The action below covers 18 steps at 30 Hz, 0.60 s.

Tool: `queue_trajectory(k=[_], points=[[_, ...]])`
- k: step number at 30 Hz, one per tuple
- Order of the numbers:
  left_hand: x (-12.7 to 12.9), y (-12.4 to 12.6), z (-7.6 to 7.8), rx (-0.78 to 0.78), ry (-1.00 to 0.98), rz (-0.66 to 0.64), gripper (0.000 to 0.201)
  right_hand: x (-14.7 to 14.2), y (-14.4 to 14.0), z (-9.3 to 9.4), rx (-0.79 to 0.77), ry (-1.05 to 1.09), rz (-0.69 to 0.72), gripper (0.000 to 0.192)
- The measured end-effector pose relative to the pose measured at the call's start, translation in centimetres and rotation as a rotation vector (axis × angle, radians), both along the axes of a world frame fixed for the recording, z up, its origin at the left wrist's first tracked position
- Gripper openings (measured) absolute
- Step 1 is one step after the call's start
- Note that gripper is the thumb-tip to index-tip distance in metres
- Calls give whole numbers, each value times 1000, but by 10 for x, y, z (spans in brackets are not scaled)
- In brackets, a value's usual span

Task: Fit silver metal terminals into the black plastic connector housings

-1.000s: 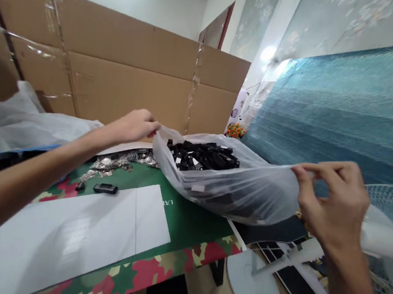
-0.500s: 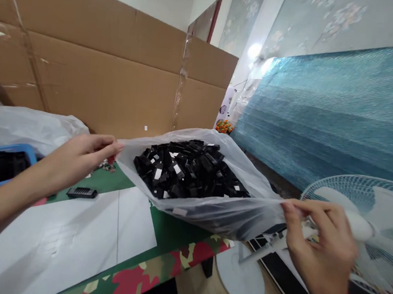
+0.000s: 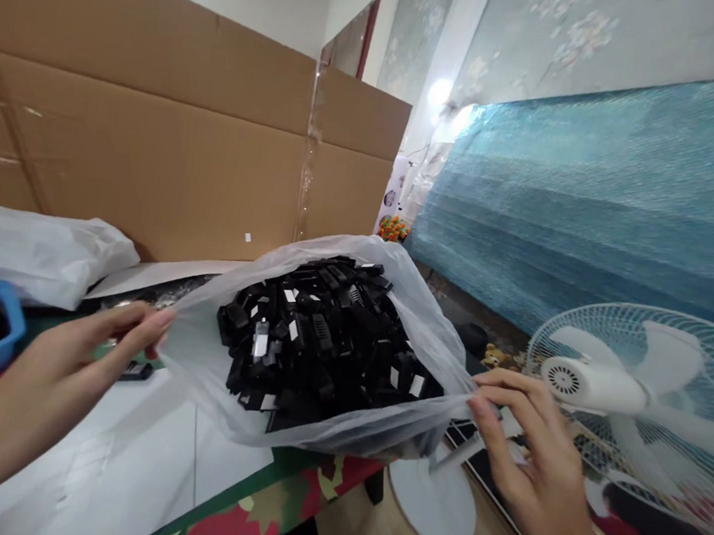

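A large translucent plastic bag (image 3: 203, 400) gapes wide in front of me, its mouth facing up and toward me. Inside lies a heap of small black plastic parts (image 3: 337, 333), several bearing white labels. My left hand (image 3: 99, 351) pinches the bag's left edge between thumb and fingers. At the opposite edge, my right hand (image 3: 530, 439) also pinches the film, its other fingers slightly spread. Just beyond my left fingertips a single black part (image 3: 137, 371) rests on the table, partly hidden by the hand.
A blue basket (image 3: 10, 325) with black contents stands at far left, near a white plastic bag (image 3: 33, 250). Cardboard (image 3: 153, 144) walls the back. To the right is a white standing fan (image 3: 600, 387). White sheets (image 3: 120, 455) cover part of the camouflage-patterned tablecloth (image 3: 241, 519).
The bag's mouth has opened wider toward me, showing more of the black parts. Both hands shifted left in view, the left one also lower, each keeping its grip. The view turned slightly right.
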State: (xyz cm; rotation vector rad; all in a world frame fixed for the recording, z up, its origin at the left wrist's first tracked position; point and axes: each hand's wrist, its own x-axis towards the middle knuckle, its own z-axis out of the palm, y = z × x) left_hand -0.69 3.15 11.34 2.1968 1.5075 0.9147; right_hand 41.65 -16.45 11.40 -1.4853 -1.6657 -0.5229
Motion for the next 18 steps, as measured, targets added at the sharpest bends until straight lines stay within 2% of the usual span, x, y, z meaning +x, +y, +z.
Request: queue_trajectory(k=[2, 4, 7, 9, 11, 13, 14, 18], points=[[-4, -2, -10, -7, -65, 99, 38, 0, -4, -1, -85, 24, 80, 6], [-5, -4, -13, -12, -67, 104, 38, 2, -4, 3, -172, 38, 140, 10], [1, -6, -6, -19, -34, 86, 40, 6, 13, 20, -290, 68, 135, 43], [7, -9, 2, -16, -41, 85, 41, 5, 40, 39, -408, 28, 43, 56], [12, -10, 8, 1, -65, 80, 42, 1, 76, 57, -579, -144, -107, 48], [13, -9, 7, 13, -72, 74, 45, -3, 114, 70, -655, -374, -277, 40], [12, -9, 4, 7, -71, 74, 47, -3, 131, 74, -712, -468, -349, 36], [2, -4, -11, -76, -83, 67, 48, 4, 172, 72, -821, -531, -442, 25]])
